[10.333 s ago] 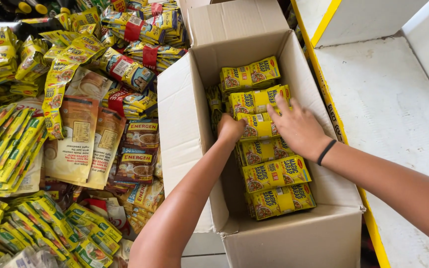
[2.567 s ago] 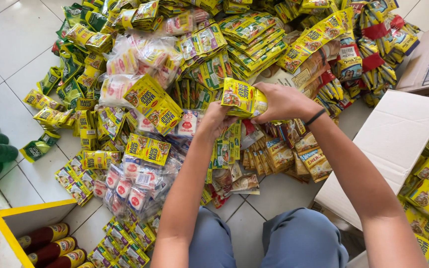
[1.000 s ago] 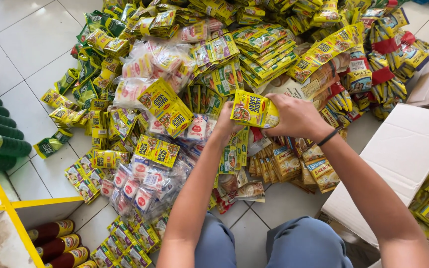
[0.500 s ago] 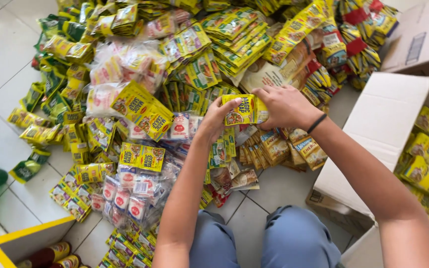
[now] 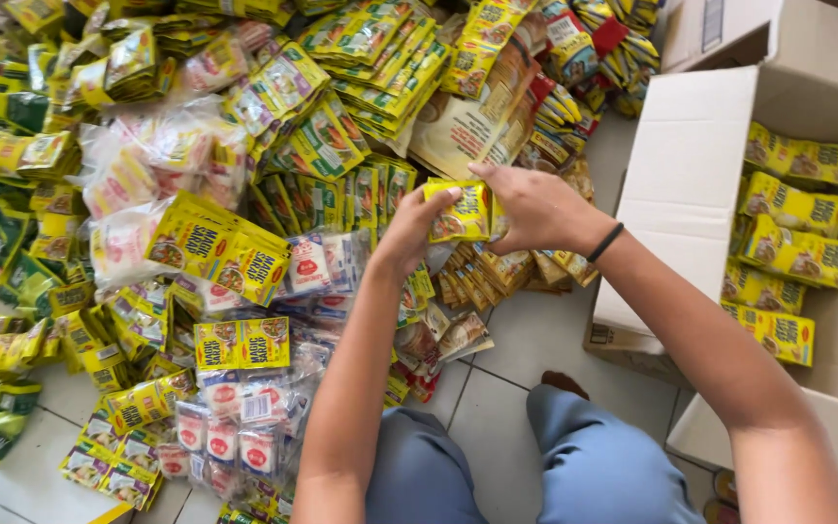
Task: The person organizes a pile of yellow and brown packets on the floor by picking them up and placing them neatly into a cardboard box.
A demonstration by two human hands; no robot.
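Both my hands hold one bundle of yellow sachets (image 5: 462, 211) above the heap on the floor. My left hand (image 5: 411, 231) grips its left side from below. My right hand (image 5: 528, 209), with a black band on the wrist, covers its right end. A white cardboard box (image 5: 683, 184) stands open to the right. Inside it lie rows of yellow packets (image 5: 793, 208).
A big heap of yellow, green and clear-wrapped sachet packs (image 5: 215, 175) covers the tiled floor (image 5: 526, 349) to the left and ahead. Brown-printed packets (image 5: 477, 121) lie behind my hands. My knees in blue trousers (image 5: 594, 466) are at the bottom.
The view has swung right, so more of the box shows. My hands have kept hold of the yellow sachet bundle and shifted it slightly toward the box.
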